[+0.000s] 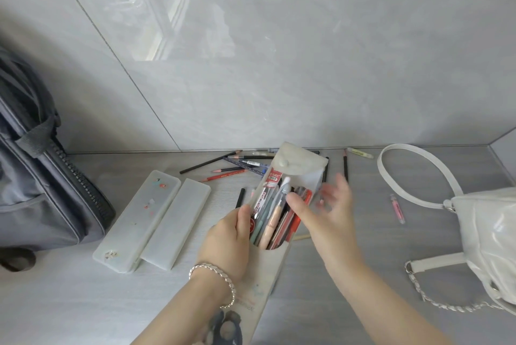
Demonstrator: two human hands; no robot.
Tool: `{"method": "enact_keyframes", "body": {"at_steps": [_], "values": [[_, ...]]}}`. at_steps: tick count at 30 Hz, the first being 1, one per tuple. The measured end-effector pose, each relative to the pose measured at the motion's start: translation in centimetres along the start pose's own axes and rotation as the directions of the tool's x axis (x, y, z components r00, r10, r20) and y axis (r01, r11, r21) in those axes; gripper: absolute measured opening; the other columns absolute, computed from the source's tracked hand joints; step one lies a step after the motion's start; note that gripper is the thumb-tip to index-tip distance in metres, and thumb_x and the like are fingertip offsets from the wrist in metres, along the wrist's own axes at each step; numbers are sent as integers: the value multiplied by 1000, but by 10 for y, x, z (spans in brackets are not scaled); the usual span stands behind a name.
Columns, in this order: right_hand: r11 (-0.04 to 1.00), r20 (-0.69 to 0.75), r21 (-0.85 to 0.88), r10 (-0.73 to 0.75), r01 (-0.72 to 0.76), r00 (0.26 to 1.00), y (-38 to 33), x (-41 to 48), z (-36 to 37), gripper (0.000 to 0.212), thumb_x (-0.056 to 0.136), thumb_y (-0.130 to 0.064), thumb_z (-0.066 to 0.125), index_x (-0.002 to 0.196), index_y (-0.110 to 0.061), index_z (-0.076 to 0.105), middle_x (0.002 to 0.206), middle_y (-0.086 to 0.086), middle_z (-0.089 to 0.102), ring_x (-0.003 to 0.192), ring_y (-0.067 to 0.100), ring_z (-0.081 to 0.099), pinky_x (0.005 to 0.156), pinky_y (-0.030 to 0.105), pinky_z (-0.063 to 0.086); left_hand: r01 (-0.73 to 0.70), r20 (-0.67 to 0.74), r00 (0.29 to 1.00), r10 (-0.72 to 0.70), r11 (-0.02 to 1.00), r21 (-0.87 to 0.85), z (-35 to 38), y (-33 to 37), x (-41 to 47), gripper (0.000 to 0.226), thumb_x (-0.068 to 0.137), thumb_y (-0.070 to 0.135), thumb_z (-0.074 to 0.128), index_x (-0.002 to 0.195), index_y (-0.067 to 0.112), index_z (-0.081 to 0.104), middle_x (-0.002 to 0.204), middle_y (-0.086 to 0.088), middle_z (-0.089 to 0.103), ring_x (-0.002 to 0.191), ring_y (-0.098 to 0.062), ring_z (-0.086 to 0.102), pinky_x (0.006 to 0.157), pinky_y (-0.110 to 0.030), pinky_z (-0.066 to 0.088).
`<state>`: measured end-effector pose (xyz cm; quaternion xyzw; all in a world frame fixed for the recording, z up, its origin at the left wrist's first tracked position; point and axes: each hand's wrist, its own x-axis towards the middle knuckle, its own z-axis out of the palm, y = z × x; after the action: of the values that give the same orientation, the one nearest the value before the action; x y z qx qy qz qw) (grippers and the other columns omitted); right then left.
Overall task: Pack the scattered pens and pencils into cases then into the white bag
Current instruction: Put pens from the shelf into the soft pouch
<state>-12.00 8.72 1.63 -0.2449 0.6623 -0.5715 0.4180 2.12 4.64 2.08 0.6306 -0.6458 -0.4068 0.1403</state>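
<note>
While our left hand (pixel 231 235) grips the soft case (pixel 296 163) by its left edge, the fingers curled round the wall just under the mouth, our right hand (pixel 324 205) hangs over the opening with the fingers spread and holding nothing. It is blurred, so we cannot tell if the thumb touches the red pens. The soft case is in the middle, above the worktop (pixel 349 274), with its flap standing open at the far end, and the pens inside (pixel 275 213) fill it and stick out of the mouth. We judge this case to be light but floppy: the thin wall will bend under the fingers, and the smooth round barrels can slide out if the mouth dips. It seems better to hold it at the middle of the body, where the pens make it stiff, and to press the flap down before carrying it. The loose pens and pencils (pixel 231 167) lie at the back near the wall, and a pink pen (pixel 398 209) lies near the strap of the white bag (pixel 491 230) on the right. These are thin, hard and probably slippery, so each wants a pinch near the middle of the barrel. The hard case (pixel 150 221) lies open at the left; being rigid, it can be taken by its long sides.
</note>
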Motion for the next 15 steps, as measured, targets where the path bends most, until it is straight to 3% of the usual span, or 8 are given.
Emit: {"method": "enact_keyframes", "body": {"at_steps": [2,3,7,11,13,15], "values": [[957,174,198,180,-214,968,-1,5,5,71,55,-38,86,115,-16,56,112,5,67,104,20,64,90,36,52,-34,33,999,33,999,6,0,2,0,39,98,38,28,72,23,53,65,7,54,66,-11,50,61,-14,37],[933,216,241,217,-268,952,-2,6,7,61,55,-33,83,109,-15,61,108,9,69,101,25,66,84,38,54,-56,51,997,55,998,20,0,3,0,39,98,39,28,74,22,54,65,6,54,66,-10,50,62,-16,38],[867,141,369,305,-336,942,0,11,14,58,49,-23,77,105,-11,66,100,11,72,87,24,70,64,31,57,-140,98,987,130,984,109,-6,7,2,38,98,39,27,65,29,43,62,10,49,61,-5,46,56,-15,34],[845,62,401,360,-354,931,7,13,16,43,61,-13,79,102,-9,67,100,13,71,88,26,68,73,35,55,-168,155,977,143,972,161,-7,11,4,36,98,39,25,68,30,41,64,11,49,73,-18,50,66,-27,34],[844,13,413,371,-342,929,10,12,16,40,67,-8,78,105,-7,66,100,13,72,92,28,69,77,37,56,-176,196,971,138,965,194,-7,11,3,31,98,40,26,80,29,48,70,11,54,80,-19,54,69,-27,35],[838,-27,425,389,-342,921,12,12,15,39,67,-7,79,104,-7,66,98,12,72,91,27,69,79,38,57,-174,208,969,133,967,189,-9,11,1,31,94,47,33,115,31,50,95,7,62,96,-19,58,79,-26,41]]}}
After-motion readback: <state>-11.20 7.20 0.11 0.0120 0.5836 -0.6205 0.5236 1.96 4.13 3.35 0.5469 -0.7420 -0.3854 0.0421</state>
